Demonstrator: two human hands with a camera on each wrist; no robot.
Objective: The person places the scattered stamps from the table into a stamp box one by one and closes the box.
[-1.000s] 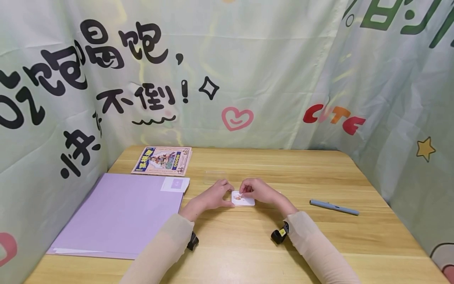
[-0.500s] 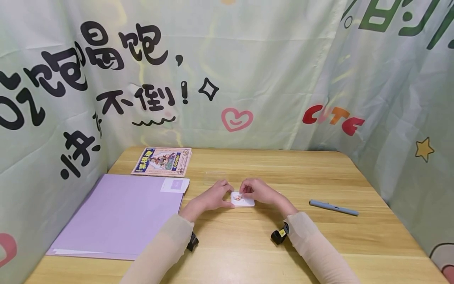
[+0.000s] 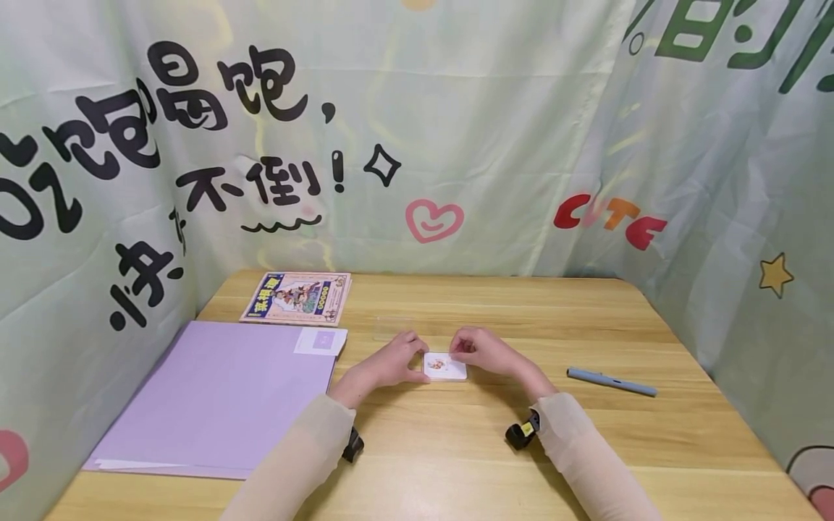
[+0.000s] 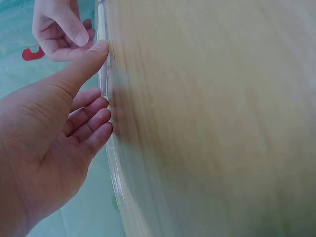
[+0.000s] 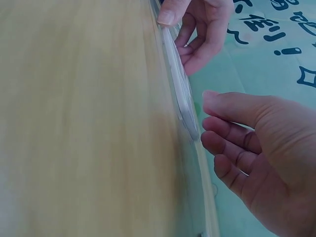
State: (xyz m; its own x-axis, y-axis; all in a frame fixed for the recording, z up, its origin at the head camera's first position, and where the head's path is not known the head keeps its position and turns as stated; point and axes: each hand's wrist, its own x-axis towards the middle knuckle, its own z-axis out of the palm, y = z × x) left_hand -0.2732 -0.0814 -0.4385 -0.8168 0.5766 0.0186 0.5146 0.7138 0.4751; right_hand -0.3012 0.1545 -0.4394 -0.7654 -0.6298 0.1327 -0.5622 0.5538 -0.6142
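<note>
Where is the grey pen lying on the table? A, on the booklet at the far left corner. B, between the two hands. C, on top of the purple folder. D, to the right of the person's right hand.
D: the grey pen lies alone on the bare wooden table, to the right of the right hand, far from the purple folder.

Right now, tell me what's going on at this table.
A person sits at a wooden table with both hands on a small white card that lies flat near the middle. The left hand steadies the card's left edge with thumb and fingers; the right hand has its fingertips at the card's upper right corner. A purple folder and a picture booklet lie to the left, a grey pen to the right.
</note>
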